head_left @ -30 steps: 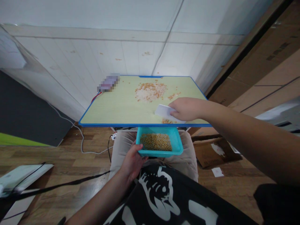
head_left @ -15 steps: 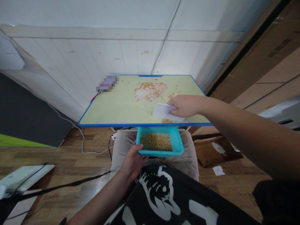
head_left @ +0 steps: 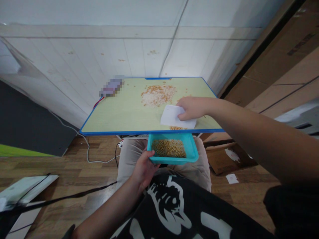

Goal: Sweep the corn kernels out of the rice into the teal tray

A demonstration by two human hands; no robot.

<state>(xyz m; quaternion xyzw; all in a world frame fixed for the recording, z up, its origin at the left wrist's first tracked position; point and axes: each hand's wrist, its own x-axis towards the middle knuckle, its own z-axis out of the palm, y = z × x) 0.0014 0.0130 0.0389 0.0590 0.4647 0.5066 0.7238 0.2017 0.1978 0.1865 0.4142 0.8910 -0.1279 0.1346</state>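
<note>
My right hand [head_left: 190,108] grips a white flat card [head_left: 174,117] and presses it down on the pale green table [head_left: 119,113] near its front edge. A few yellow beans [head_left: 175,128] lie just in front of the card, at the table's edge. My left hand [head_left: 144,167] holds a teal tray [head_left: 191,153] by its left front corner, just below the table edge; the tray is filled with yellow beans. Farther back on the table sits a pile of rice mixed with beans [head_left: 157,95].
A blurred small object [head_left: 111,87] with a red and white cable lies at the table's back left. Cardboard boxes [head_left: 281,66] stand to the right, a torn box [head_left: 225,158] on the wood floor. Cables run across the floor at left.
My right hand has slid the card a little to the left and toward the front edge. The tray has shifted slightly right under the edge.
</note>
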